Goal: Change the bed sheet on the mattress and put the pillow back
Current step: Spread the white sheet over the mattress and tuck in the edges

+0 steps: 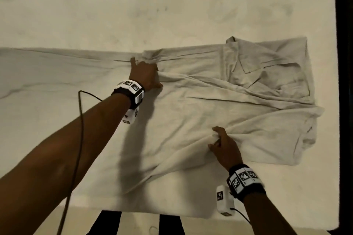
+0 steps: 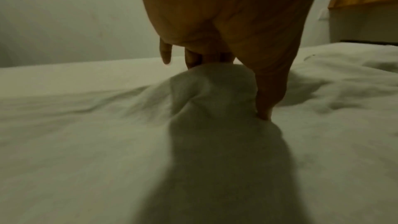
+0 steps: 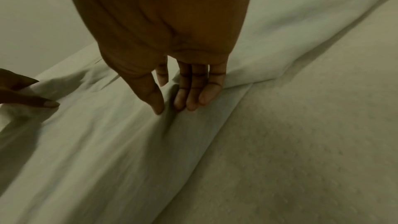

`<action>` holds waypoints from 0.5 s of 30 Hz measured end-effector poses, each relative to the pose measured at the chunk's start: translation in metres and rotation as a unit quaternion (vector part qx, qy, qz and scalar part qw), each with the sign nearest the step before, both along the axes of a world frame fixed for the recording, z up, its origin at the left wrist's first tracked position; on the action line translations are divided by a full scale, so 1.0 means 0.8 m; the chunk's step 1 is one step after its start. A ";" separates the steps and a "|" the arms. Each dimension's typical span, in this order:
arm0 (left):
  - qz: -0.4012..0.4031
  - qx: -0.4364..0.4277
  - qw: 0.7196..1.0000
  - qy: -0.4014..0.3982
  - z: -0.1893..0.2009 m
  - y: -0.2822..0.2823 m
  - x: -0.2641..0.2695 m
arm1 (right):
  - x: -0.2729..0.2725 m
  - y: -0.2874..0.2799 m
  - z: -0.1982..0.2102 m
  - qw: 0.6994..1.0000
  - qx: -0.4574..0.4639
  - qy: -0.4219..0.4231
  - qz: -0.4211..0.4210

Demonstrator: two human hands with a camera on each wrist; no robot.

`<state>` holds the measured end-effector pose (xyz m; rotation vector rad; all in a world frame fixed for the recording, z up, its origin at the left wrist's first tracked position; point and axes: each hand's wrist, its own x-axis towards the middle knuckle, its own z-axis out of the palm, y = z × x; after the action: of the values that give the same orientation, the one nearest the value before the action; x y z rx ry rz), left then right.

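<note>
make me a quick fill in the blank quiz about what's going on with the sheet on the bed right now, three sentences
1. The left hand grips a bunch of the ____ between thumb and fingers.
2. The folded part of the sheet lies toward the person's ____ side.
3. The sheet rests on a bare white ____, whose far half is uncovered.

Missing words: sheet; right; mattress

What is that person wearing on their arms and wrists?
No sleeves; both forearms are bare. Each wrist carries a black band topped with white blocks printed with black-and-white square codes, plus a small white box hanging beneath. A thin dark cable trails along the left arm.
</note>
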<state>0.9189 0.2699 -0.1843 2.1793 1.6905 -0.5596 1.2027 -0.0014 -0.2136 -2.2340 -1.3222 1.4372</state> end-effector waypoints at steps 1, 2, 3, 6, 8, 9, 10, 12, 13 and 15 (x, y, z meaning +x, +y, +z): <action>-0.030 0.001 1.000 0.004 0.005 -0.001 0.001 | 0.002 0.000 0.003 1.000 -0.003 0.002 0.006; -0.057 0.004 0.998 -0.001 0.011 -0.005 -0.001 | 0.000 0.004 0.009 1.000 -0.008 -0.010 0.013; -0.072 -0.001 0.997 -0.022 0.015 -0.017 -0.003 | -0.004 0.006 0.014 0.999 -0.005 -0.040 0.013; -0.106 0.001 0.989 -0.107 0.028 -0.079 -0.013 | -0.028 0.026 0.047 0.980 0.134 -0.148 0.011; -0.143 0.001 0.978 -0.150 0.026 -0.138 -0.024 | -0.053 0.048 0.069 0.957 0.204 -0.194 0.068; -0.153 -0.010 0.974 -0.168 0.022 -0.169 -0.030 | -0.066 0.059 0.074 0.948 0.224 -0.203 0.100; -0.155 -0.024 0.972 -0.178 0.015 -0.196 -0.036 | -0.079 0.074 0.076 0.940 0.234 -0.206 0.140; -0.139 -0.062 0.972 -0.180 -0.004 -0.252 -0.058 | -0.114 0.095 0.070 0.923 0.234 -0.209 0.223; -0.128 -0.073 0.971 -0.187 -0.010 -0.276 -0.061 | -0.120 0.098 0.064 0.912 0.218 -0.209 0.276; -0.107 -0.106 0.971 -0.184 -0.017 -0.318 -0.073 | -0.126 0.096 0.046 0.891 0.135 -0.193 0.389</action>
<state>0.8602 0.0152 -0.1980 2.1588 1.1622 -0.3407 1.1017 0.0751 -0.1767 -1.9281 -2.5738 0.8661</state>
